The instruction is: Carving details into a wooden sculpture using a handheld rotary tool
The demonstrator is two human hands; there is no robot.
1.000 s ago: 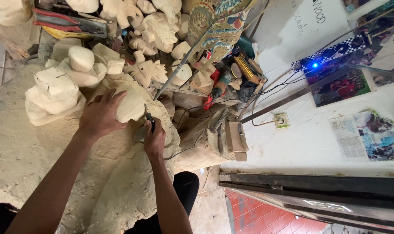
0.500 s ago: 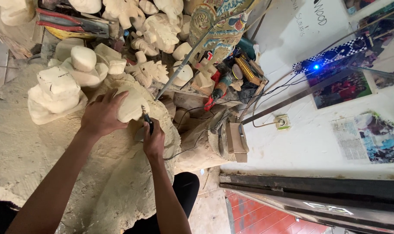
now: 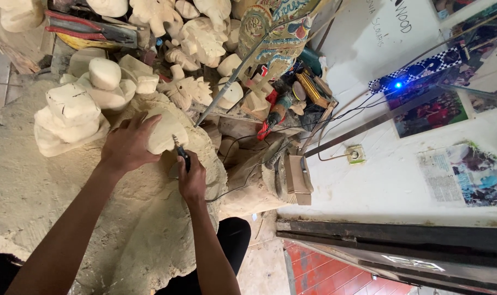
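— Any room around the hands? 
— Only toward the person: the dusty pale cloth (image 3: pixel 68 213) lies bare there.
— To the left? 
— Stacked rough-cut pale wooden blocks (image 3: pixel 74 112) stand close.
— Beyond? 
— Pale carved wooden figures (image 3: pixel 191 90) crowd in, and a slanting grey metal rod (image 3: pixel 226 87) crosses them.
— Right? 
— A thin black cable (image 3: pixel 232 191) trails off to the red power tool (image 3: pixel 273 114).

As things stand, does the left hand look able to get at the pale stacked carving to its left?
Probably yes. The left hand rests on a pale wood piece, and the stacked carving sits close beside it with only bare dusty surface between.
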